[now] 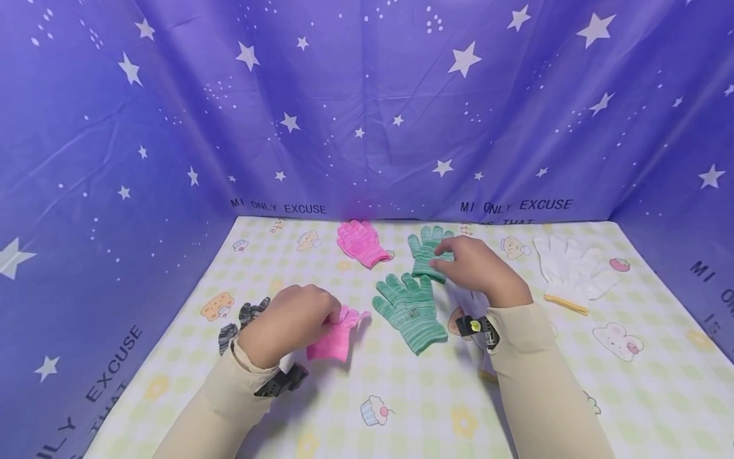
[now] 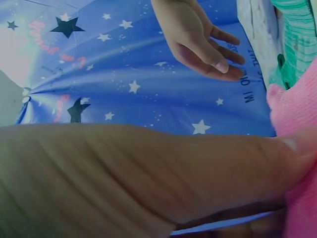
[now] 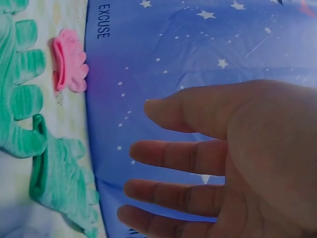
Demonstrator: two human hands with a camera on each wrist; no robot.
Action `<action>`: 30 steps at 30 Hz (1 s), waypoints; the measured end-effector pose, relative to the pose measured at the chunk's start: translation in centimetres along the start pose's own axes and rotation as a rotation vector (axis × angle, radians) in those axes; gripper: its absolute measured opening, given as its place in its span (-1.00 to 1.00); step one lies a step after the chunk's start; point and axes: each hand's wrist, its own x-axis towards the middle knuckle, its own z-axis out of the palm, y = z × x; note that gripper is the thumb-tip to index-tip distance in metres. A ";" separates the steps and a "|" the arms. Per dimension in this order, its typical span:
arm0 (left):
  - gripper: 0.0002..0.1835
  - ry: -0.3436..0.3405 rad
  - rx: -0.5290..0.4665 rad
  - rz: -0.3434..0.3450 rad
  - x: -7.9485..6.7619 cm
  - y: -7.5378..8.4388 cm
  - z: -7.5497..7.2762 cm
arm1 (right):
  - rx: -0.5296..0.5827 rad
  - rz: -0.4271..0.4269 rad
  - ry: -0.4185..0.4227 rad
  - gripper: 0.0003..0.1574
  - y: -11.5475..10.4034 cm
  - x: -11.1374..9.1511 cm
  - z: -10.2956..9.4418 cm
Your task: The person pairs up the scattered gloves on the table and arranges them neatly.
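My left hand (image 1: 298, 322) pinches a pink knitted glove (image 1: 332, 341) at the front left; the left wrist view shows the thumb against the pink fabric (image 2: 302, 208). Beside that hand lies a dark grey striped glove (image 1: 252, 311), partly covered by it. My right hand (image 1: 478, 268) hovers with spread, relaxed fingers over the far green striped glove (image 1: 425, 255); the right wrist view shows nothing held in it. A second green glove (image 1: 410, 312) lies flat in the middle, nearer to me. The other pink glove (image 1: 362, 243) rests at the back.
On the right lies a white glove (image 1: 570, 271) with a yellow cuff edge. Another yellow edge (image 1: 487, 376) shows beneath my right forearm, mostly hidden. A checked cloth (image 1: 424, 414) covers the table, and a blue star-patterned curtain (image 1: 367, 146) stands behind and at both sides.
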 end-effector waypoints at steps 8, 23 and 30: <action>-0.56 -0.144 -0.083 -0.017 0.2 -0.1 0.9 | 0.025 0.035 -0.019 -0.54 1.3 0.4 0.7; -0.60 -0.244 -0.044 -0.014 0.6 0.3 2.8 | 0.023 0.052 -0.055 -0.52 1.7 0.5 0.6; -0.63 -0.266 -0.081 -0.033 0.9 0.5 3.3 | 0.022 0.069 -0.059 -0.49 2.3 0.8 0.9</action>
